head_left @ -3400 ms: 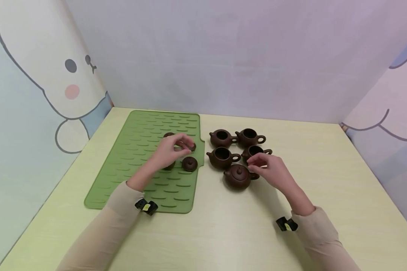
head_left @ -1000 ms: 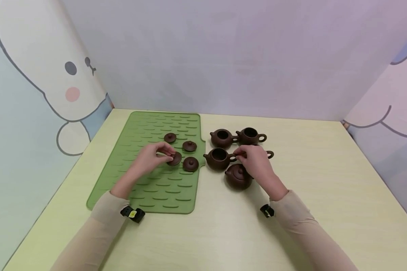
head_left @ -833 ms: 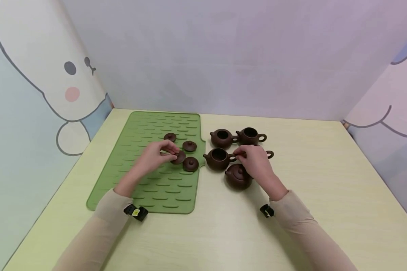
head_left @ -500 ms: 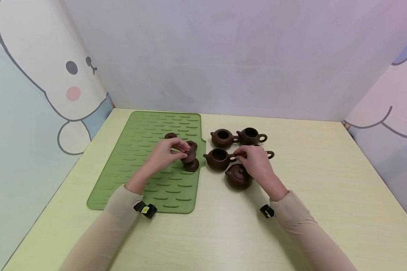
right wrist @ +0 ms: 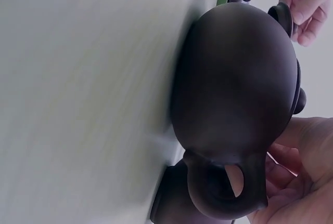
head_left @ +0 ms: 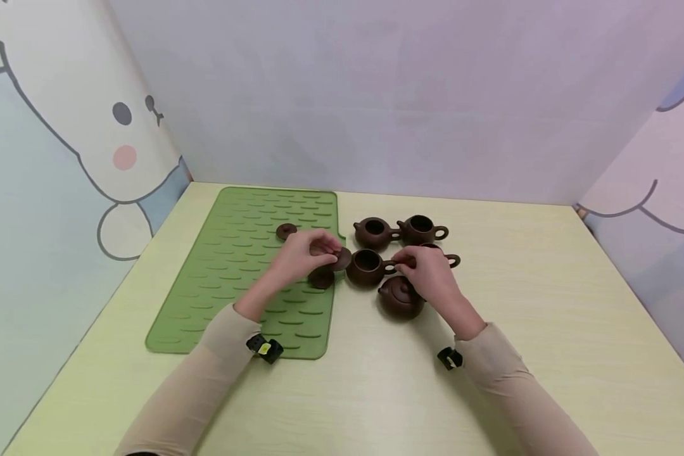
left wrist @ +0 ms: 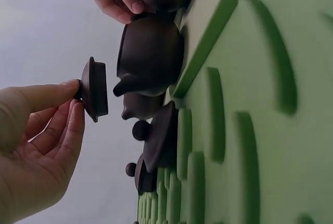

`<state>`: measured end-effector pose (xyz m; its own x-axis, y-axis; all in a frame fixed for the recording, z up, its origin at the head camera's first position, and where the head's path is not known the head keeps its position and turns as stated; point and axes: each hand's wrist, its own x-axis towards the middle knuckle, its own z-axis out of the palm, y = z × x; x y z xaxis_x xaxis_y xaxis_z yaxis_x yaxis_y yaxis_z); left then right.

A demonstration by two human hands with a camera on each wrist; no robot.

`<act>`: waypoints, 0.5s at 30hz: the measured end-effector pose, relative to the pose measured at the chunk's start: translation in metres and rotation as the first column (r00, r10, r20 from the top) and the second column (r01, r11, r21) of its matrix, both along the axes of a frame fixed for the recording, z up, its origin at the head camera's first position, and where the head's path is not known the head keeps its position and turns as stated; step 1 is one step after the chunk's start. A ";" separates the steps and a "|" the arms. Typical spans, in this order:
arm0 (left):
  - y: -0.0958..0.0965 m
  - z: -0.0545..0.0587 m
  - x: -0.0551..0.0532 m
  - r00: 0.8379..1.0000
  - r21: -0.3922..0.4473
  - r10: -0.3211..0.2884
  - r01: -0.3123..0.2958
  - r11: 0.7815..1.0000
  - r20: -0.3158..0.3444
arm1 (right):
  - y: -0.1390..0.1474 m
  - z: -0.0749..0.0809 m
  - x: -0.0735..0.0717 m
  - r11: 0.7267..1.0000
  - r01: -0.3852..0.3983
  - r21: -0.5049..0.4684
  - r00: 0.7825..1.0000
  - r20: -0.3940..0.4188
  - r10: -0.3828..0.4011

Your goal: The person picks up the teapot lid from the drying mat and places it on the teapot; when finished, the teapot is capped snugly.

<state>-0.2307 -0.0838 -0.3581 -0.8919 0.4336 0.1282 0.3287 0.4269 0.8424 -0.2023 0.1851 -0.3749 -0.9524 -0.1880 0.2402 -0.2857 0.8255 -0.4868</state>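
Observation:
My left hand pinches a dark brown teapot lid by its knob. In the left wrist view this lid is tipped on edge to the camera and apart from the pots. Just right of it stands a small open teapot with no lid on. My right hand pinches that teapot's handle between thumb and fingers. A lidded teapot sits in front, under the right hand; it fills much of the right wrist view, where the handle grip is mostly hidden.
Behind stand two open teapots, a left one and a right one; another is partly covered by the right hand. On the green mat lie a far lid and a near lid; the left hand hides part of this area.
My left hand has picked up a lid from the mat and carried it right, to the open teapot. My right hand went from beside the lidded teapot to the open one's handle, then stayed.

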 end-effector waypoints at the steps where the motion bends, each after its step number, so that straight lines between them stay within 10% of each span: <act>1: 0.003 0.000 0.000 1.000 -0.002 -0.005 0.005 1.000 -0.005 | 0.000 0.000 0.000 1.000 -0.003 -0.001 1.000 0.001 0.003; 15: 0.034 0.003 -0.004 0.999 -0.036 -0.033 0.032 0.999 -0.032 | 0.000 -0.003 0.000 1.000 -0.007 0.014 1.000 0.027 0.007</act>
